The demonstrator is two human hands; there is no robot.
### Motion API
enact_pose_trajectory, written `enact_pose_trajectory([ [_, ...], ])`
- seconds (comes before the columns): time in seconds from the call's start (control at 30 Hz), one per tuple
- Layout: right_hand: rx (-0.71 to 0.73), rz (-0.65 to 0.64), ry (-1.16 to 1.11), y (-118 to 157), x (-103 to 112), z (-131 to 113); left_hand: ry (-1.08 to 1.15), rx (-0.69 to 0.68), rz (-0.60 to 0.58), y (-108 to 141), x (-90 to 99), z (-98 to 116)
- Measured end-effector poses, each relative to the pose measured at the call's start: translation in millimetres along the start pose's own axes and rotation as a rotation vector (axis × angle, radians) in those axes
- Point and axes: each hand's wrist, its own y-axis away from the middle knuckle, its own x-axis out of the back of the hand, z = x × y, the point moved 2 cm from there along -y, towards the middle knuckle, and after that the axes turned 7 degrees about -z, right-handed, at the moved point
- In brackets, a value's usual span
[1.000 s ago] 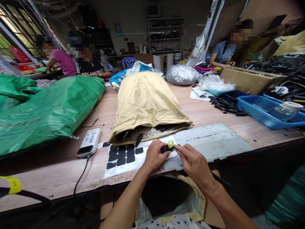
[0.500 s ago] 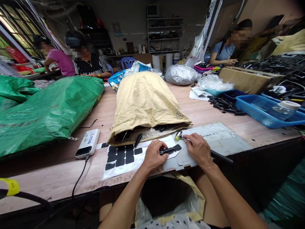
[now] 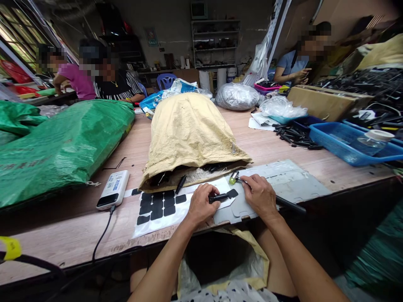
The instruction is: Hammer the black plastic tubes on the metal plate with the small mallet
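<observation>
My left hand (image 3: 201, 203) is closed on a black rod-shaped piece (image 3: 219, 197), resting low over the work board. At the piece's right tip is a dark, rounded square patch (image 3: 232, 193). My right hand (image 3: 260, 193) grips a small hammer with a metal head and a yellow-green face (image 3: 233, 178); its black handle (image 3: 291, 204) sticks out past my wrist. Left of my hands lies a white sheet (image 3: 184, 212) with rows of black rounded-square stickers (image 3: 157, 208). Another black piece (image 3: 180, 184) leans at the mouth of the beige sack (image 3: 192, 130).
A white power bank (image 3: 112, 189) with a cable lies at left, beside a green sack (image 3: 69, 147). Blue trays (image 3: 352, 147) and loose black parts (image 3: 294, 136) stand at right. An open bag (image 3: 261, 264) sits at my lap. Several co-workers sit beyond.
The view has shifted slightly. Both hands keep their grips on the black piece and the hammer, with only small movement in my left fingers.
</observation>
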Motion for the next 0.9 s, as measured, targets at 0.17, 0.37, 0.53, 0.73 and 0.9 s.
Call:
enact_pose_trajectory([
  [0.17,-0.012,-0.010,-0.014,-0.7,0.6,0.3,-0.038,-0.022,-0.058,-0.8,3.3,5.0],
  [0.37,-0.008,-0.017,-0.020,-0.5,-0.4,1.7,0.025,-0.130,-0.380,40.0,-1.4,43.7],
  [0.53,-0.014,-0.019,-0.020,-0.4,-1.0,2.0,0.016,-0.043,-0.818,92.5,-44.3,35.1],
  [0.73,-0.017,-0.017,-0.017,-0.6,0.2,0.0,-0.158,0.434,-0.709,115.7,-96.8,-47.7],
  [0.9,-0.022,-0.007,-0.016,0.1,0.6,-0.9,-0.175,0.530,-0.667,126.9,-112.9,-76.0],
])
